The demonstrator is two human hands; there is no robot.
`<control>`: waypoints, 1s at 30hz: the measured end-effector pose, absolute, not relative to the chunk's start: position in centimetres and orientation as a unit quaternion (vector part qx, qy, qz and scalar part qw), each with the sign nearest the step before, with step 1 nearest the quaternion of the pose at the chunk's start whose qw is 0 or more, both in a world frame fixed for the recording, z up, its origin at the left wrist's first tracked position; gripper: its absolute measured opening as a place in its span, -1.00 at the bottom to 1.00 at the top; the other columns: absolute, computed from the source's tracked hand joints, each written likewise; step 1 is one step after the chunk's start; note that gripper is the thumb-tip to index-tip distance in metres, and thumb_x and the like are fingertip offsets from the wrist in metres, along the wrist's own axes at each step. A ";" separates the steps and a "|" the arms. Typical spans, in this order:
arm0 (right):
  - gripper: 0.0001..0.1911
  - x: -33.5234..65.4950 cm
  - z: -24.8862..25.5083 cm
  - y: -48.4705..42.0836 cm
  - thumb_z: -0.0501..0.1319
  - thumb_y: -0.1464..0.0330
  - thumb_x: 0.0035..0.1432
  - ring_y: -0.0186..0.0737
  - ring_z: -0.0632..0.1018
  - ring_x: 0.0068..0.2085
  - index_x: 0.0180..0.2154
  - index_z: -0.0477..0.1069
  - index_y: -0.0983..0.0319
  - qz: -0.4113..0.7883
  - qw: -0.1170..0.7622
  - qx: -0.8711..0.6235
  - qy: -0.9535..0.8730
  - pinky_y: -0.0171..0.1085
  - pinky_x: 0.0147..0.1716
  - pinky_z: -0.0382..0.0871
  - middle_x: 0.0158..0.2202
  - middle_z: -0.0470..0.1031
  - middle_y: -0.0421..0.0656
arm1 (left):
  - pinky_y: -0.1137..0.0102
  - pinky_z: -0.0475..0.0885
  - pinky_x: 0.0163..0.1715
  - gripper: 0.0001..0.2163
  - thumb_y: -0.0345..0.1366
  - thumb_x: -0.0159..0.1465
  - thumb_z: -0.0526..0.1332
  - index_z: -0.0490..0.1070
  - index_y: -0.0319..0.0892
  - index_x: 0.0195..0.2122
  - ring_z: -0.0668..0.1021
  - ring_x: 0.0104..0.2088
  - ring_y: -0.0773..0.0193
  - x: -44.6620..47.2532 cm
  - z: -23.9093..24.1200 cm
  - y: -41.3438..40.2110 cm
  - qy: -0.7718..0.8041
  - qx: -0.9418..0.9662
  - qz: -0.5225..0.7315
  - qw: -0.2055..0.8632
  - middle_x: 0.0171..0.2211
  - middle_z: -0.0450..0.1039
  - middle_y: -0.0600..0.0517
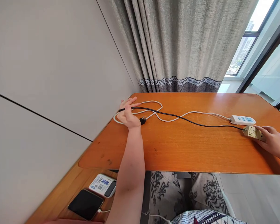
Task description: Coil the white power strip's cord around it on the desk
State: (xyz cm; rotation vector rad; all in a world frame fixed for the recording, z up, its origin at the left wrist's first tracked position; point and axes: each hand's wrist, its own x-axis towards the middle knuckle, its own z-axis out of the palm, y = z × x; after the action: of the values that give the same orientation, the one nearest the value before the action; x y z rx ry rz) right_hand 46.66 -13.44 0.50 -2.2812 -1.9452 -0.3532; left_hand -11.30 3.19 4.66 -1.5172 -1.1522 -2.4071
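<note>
My left hand (128, 115) is at the far left of the table, palm turned up. The black cord (168, 114) crosses it, caught under the thumb, with the other fingers partly stretched. From there the cord runs right to a beige power strip (254, 132), whose right end my right hand (274, 140) grips. Behind it lies a white power strip (242, 120) with blue marks. Its white cord (191, 112) loops loosely across the table and passes around my left hand. A black plug (143, 120) with metal prongs lies by my left wrist; which cord it ends is unclear.
The orange-brown wooden table (182, 152) meets a pale panelled wall (49, 62) on the left. Grey curtains (184, 46) hang behind it. Below the left front edge, a black phone (86, 204) with a white charging cable and a white labelled device (102, 185) rest on a wooden surface.
</note>
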 end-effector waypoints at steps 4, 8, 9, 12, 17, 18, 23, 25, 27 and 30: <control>-0.39 46.0 0.6 -12.6 0.05 0.11 0.16 0.27 0.56 0.05 0.21 0.38 0.13 -0.085 0.060 -0.716 -0.690 0.12 -0.05 0.50 0.09 0.49 0.15 | 0.13 0.44 0.10 -0.57 -0.13 0.36 0.01 0.60 -0.12 -0.48 0.61 -0.08 0.07 -11.6 4.5 3.9 -0.430 -0.490 -0.757 0.031 -0.34 0.64 -0.06; -0.41 45.1 0.5 -11.4 0.05 0.15 0.22 0.29 0.50 0.15 0.21 0.39 0.23 -0.073 0.060 -0.692 -0.715 0.14 0.10 0.42 0.17 0.45 0.21 | 0.22 0.47 0.04 -0.55 -0.06 0.37 0.00 0.58 -0.16 -0.45 0.65 -0.13 0.12 -11.7 3.6 5.3 -0.462 -0.466 -0.753 -0.051 -0.33 0.65 -0.09; -0.43 45.0 0.4 -11.1 0.05 0.16 0.22 0.30 0.50 0.16 0.19 0.40 0.23 -0.071 0.063 -0.691 -0.717 0.16 0.11 0.42 0.17 0.45 0.20 | 0.24 0.48 0.01 -0.54 -0.04 0.37 -0.01 0.57 -0.16 -0.46 0.65 -0.16 0.13 -11.7 3.3 5.7 -0.471 -0.450 -0.754 -0.081 -0.34 0.64 -0.10; -0.47 44.7 0.3 -10.2 0.07 0.21 0.22 0.30 0.50 0.15 0.16 0.43 0.22 -0.070 0.061 -0.693 -0.715 0.16 0.10 0.43 0.17 0.44 0.19 | 0.26 0.52 -0.16 -0.51 0.02 0.34 0.01 0.51 -0.16 -0.54 0.64 -0.32 0.15 -11.4 2.2 7.0 -0.518 -0.397 -0.741 -0.160 -0.44 0.61 -0.09; -0.42 44.3 0.4 -9.2 0.05 0.29 0.21 0.28 0.44 0.22 0.22 0.38 0.31 -0.072 0.005 -0.713 -0.697 0.08 0.15 0.37 0.26 0.36 0.21 | 0.32 0.45 -0.34 -0.51 -0.08 0.29 0.11 0.21 -0.08 -0.78 0.49 -0.56 0.25 -10.7 1.0 7.8 -0.551 -0.372 -0.715 -0.214 -0.76 0.27 0.05; -0.41 44.1 0.4 -9.1 0.05 0.30 0.20 0.30 0.43 0.23 0.23 0.37 0.32 -0.072 -0.005 -0.718 -0.693 0.09 0.16 0.36 0.27 0.34 0.22 | 0.33 0.43 -0.35 -0.50 -0.10 0.31 0.10 0.15 -0.07 -0.79 0.46 -0.59 0.26 -10.5 0.9 7.6 -0.548 -0.376 -0.721 -0.196 -0.78 0.20 0.07; -0.37 42.4 -0.1 -8.5 0.10 0.28 0.18 0.31 0.39 0.26 0.27 0.28 0.31 -0.083 0.026 -0.709 -0.700 0.15 0.15 0.34 0.30 0.30 0.24 | 0.28 0.45 -0.24 -0.52 -0.08 0.39 -0.03 0.26 -0.08 -0.68 0.50 -0.48 0.22 -8.3 0.6 5.5 -0.474 -0.532 -0.700 -0.048 -0.62 0.37 -0.01; -0.35 41.1 -0.4 -8.0 0.12 0.21 0.18 0.29 0.38 0.27 0.28 0.25 0.28 -0.092 0.073 -0.679 -0.725 0.18 0.18 0.31 0.30 0.30 0.21 | 0.22 0.46 -0.15 -0.64 -0.10 0.35 0.04 0.44 -0.11 -0.50 0.57 -0.33 0.14 -6.7 0.5 4.4 -0.446 -0.642 -0.623 -0.016 -0.45 0.53 -0.08; -0.33 39.2 -0.5 -7.1 0.15 0.13 0.19 0.28 0.34 0.31 0.28 0.25 0.25 -0.087 0.119 -0.638 -0.756 0.21 0.23 0.26 0.30 0.30 0.17 | 0.13 0.43 0.03 -0.76 -0.16 0.28 0.15 0.54 -0.15 -0.19 0.60 -0.10 0.04 -5.0 0.4 3.4 -0.424 -0.746 -0.513 -0.009 -0.15 0.61 -0.15; -0.32 35.2 -0.5 -5.1 0.18 0.05 0.21 0.28 0.27 0.36 0.27 0.28 0.21 -0.049 0.162 -0.579 -0.797 0.23 0.27 0.22 0.30 0.32 0.12 | -0.03 0.11 0.36 -0.52 -0.28 0.18 0.24 0.42 -0.16 0.16 0.40 0.29 -0.05 -3.0 -0.1 2.6 -0.394 -0.851 -0.346 -0.020 0.27 0.39 -0.18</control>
State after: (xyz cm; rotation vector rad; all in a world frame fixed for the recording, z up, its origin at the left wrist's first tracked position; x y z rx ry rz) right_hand 35.20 -5.12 -0.45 -1.6540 -2.2761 -0.1396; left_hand -2.98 2.65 -0.07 -2.7084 -1.2532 -1.1007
